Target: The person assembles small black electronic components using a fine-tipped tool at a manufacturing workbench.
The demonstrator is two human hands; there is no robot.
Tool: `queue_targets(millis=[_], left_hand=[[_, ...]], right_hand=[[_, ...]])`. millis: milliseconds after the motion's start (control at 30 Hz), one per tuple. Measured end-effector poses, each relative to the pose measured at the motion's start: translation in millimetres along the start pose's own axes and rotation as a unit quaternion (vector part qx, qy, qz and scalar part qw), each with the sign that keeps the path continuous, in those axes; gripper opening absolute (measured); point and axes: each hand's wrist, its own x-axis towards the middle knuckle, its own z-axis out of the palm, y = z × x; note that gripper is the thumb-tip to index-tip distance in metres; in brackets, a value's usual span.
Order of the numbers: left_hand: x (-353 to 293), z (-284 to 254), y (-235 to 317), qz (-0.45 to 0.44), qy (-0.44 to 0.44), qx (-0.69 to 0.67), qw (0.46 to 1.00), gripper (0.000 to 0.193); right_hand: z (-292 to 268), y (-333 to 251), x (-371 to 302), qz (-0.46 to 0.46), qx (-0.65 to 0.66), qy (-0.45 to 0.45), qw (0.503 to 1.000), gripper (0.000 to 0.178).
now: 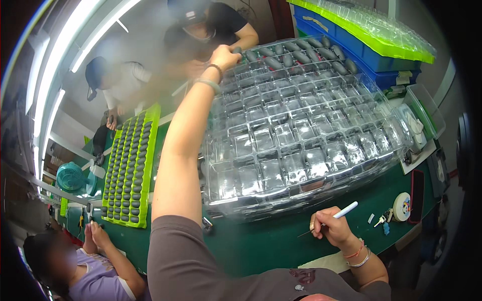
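My left hand (225,58) stretches to the far left corner of a stack of clear plastic compartment trays (281,145). Its fingers are closed on a dark grey, rounded oblong piece (237,50). More grey pieces (305,44) of the same kind lie along the far rows of the top tray, while the nearer compartments hold none. In front of the stack, my right hand (330,227) grips a white-handled tool (346,209) shaped like a pen. Its thin dark tip points left, over the green table.
A lime-green tray (149,165) of grey pieces stands left, near a teal fan (71,176). Keys (380,220), a round tin (401,206) and a dark phone-like slab (416,195) lie right. Blue crates (351,50) stand far right. Three other people work around the table.
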Motion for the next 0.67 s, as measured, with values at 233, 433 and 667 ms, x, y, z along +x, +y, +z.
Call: queue_targets(millis=[233,433,667], left_hand=[[-131.3,-116.6,35.2,-0.018,-0.097,-0.484,0.869,0.032],[-320.8,-157.1,94.5,-0.067,-0.091,-0.511,0.852,0.035],[-440.9,-96.1,113.5,-0.144,-0.172,-0.603,0.765,0.043]], right_hand=[[6.8,1.2,-4.7,-0.003,0.006,-0.006,1.0,0.038],[12.9,-2.0,-6.7,-0.085,-0.03,0.016,0.996,0.04],[42.6,-12.7,-22.0,-0.213,-0.05,-0.041,0.975,0.043]])
